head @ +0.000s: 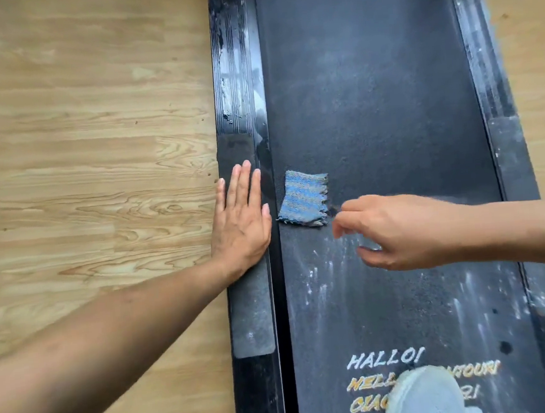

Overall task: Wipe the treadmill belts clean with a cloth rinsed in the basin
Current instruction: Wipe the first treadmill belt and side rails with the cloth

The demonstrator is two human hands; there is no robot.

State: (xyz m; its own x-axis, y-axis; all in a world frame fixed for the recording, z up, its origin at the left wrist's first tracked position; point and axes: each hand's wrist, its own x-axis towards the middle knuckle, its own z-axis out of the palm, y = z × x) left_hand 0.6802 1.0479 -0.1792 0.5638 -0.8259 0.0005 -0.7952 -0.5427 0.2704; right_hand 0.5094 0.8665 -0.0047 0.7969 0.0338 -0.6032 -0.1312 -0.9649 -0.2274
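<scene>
Now the small cloth (pixel 303 198) lay mid-frame on the belt (pixel 370 101). It looked soft, light and wet, easy to pinch at its right edge. The right hand (pixel 407 231) was loosely curled, empty; the left hand (pixel 241 220) lay flat on the side rail (pixel 231 79).

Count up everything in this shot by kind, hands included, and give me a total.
Hands: 2, left hand and right hand
Cloth: 1
Treadmill belt: 1
Side rails: 2, left rail and right rail
Shoe: 1
Total: 7
</scene>
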